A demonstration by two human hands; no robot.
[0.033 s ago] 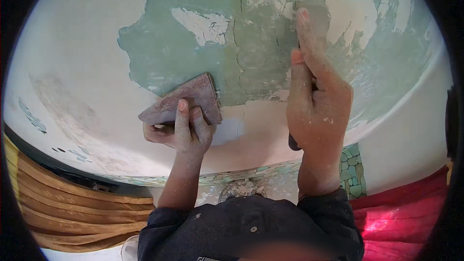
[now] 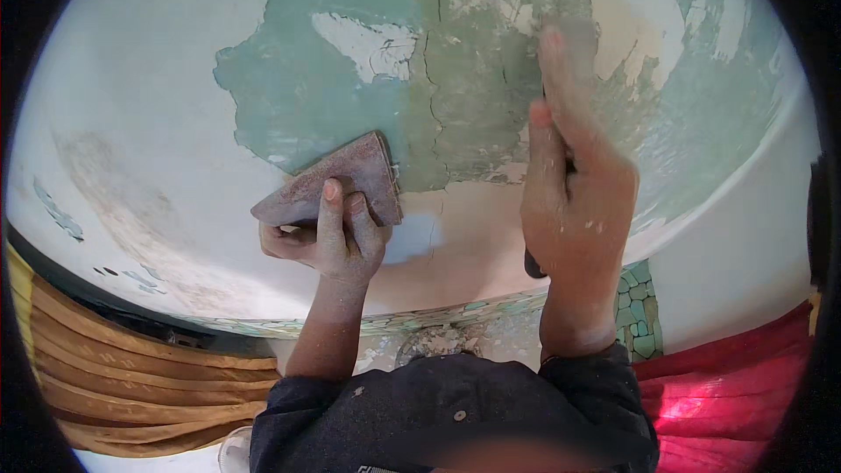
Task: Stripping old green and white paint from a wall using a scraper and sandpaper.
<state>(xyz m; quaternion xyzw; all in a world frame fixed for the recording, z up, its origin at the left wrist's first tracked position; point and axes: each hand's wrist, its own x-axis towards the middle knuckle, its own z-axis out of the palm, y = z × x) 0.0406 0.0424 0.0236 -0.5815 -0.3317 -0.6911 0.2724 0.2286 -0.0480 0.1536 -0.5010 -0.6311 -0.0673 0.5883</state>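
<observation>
A folded piece of sandpaper [image 2: 363, 166], reddish brown and dusty with layered edges, is pinched in my left hand [image 2: 337, 245]. It is held up before the wall; whether it touches I cannot tell. My right hand [image 2: 580, 197] is wrapped round a scraper, whose dark handle [image 2: 533, 264] end shows below the palm. Its greyish blade is blurred by motion near my outstretched index finger, over the green part of the wall [image 2: 324, 114]. White dust coats both hands.
Peeling white paint borders the bare green area, and a long crack [image 2: 432, 79] runs down it. Below are a green stone-patterned strip [image 2: 638, 307] and debris on the floor [image 2: 438, 342]. An orange-brown curtain [image 2: 158, 385] hangs left, a red cloth [image 2: 727, 394] right.
My right hand has shifted slightly downward with the scraper. My left hand and the sandpaper have stayed in place.
</observation>
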